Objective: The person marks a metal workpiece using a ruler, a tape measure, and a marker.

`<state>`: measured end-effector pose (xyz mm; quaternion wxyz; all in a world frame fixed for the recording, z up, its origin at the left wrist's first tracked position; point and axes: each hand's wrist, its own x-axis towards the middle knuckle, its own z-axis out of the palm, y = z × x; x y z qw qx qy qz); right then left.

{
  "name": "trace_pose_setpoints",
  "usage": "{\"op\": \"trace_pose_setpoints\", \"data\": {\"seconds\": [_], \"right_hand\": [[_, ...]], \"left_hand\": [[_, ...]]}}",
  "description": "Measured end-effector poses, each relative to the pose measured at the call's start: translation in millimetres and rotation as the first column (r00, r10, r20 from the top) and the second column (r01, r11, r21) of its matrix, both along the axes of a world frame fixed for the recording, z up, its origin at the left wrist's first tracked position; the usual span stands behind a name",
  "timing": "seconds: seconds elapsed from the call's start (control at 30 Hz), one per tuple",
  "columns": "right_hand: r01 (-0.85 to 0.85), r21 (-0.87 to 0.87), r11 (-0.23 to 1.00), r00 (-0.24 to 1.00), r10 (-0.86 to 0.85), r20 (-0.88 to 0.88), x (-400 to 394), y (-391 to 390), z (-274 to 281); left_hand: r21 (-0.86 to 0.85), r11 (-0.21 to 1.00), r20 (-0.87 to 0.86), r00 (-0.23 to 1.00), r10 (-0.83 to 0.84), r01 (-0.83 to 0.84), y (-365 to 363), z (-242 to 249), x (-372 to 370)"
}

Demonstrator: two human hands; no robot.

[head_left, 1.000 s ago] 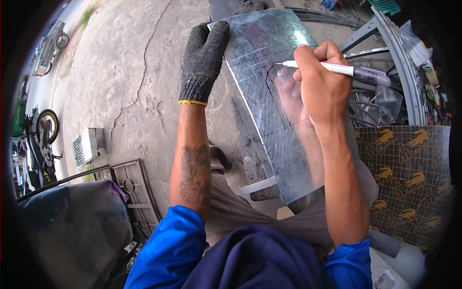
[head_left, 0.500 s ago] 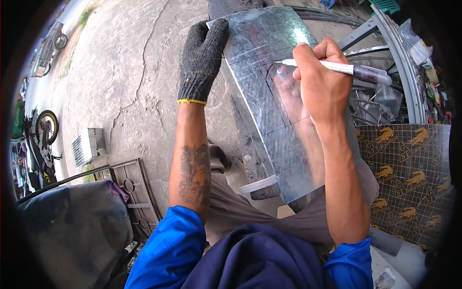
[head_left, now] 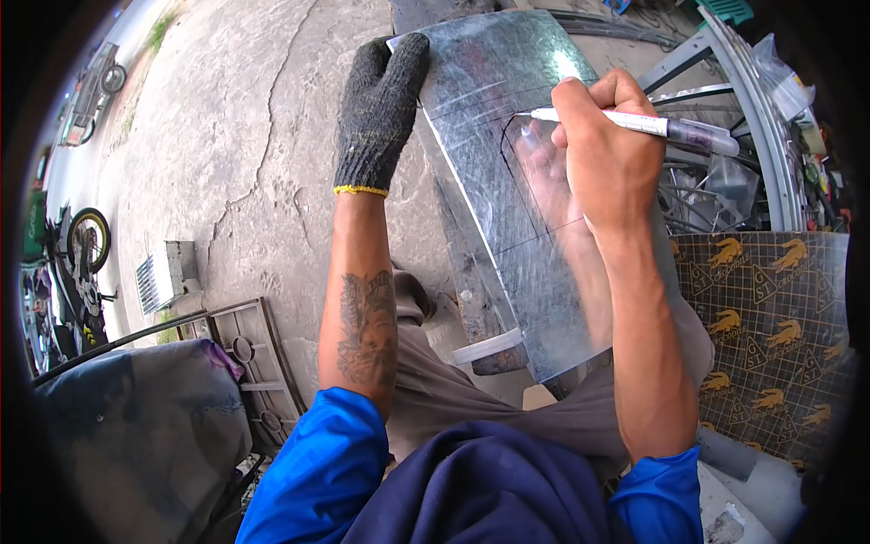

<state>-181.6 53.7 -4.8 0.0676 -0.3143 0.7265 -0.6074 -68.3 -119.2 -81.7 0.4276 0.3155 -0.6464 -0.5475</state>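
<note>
My right hand (head_left: 612,150) is closed around a white marker pen (head_left: 639,121), whose tip points left at a shiny metal sheet (head_left: 553,290). Straight dark lines and a curved dark line (head_left: 505,145) are drawn on the sheet, and the tip is at the upper end of the curve. A dark knitted glove with a yellow cuff covers my left hand (head_left: 382,109). Its fingers are closed at the sheet's upper left edge; the fingertips are partly hidden. The sheet slants across a support in front of my knees and mirrors my right hand.
A grey metal frame (head_left: 748,100) and wire-like parts stand at the right, above a dark board with printed crocodiles (head_left: 766,335). At left are a cloth-covered object (head_left: 145,435), a metal grille (head_left: 258,363) and a parked motorcycle (head_left: 82,272). Cracked concrete (head_left: 227,118) spreads below.
The marker's tip has shifted very slightly to the right and up, at the end of the curved line. My left hand keeps its place on the sheet's edge.
</note>
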Motion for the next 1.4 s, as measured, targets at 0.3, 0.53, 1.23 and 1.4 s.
{"op": "trace_pose_setpoints", "data": {"seconds": [0.3, 0.53, 1.23, 1.4], "right_hand": [[0.018, 0.018, 1.0, 1.0, -0.018, -0.001, 1.8, 1.0, 2.3], [-0.02, 0.021, 1.0, 1.0, 0.02, 0.017, 5.9, 1.0, 5.8], [-0.092, 0.011, 0.996, 0.995, 0.091, 0.048, 5.9, 2.1, 5.6], [-0.099, 0.045, 0.994, 0.995, 0.098, 0.018, 5.2, 3.4, 7.3]], "left_hand": [[-0.025, 1.0, -0.025, 1.0, 0.012, -0.012, -0.6, -1.5, -1.5], [-0.057, 0.998, -0.01, 1.0, 0.024, -0.025, -1.1, -0.3, -1.3], [0.009, 1.0, 0.061, 0.998, 0.004, -0.004, 0.6, 4.4, 0.9], [0.03, 1.0, 0.056, 0.998, 0.002, -0.003, 1.6, 5.3, 0.8]]}}
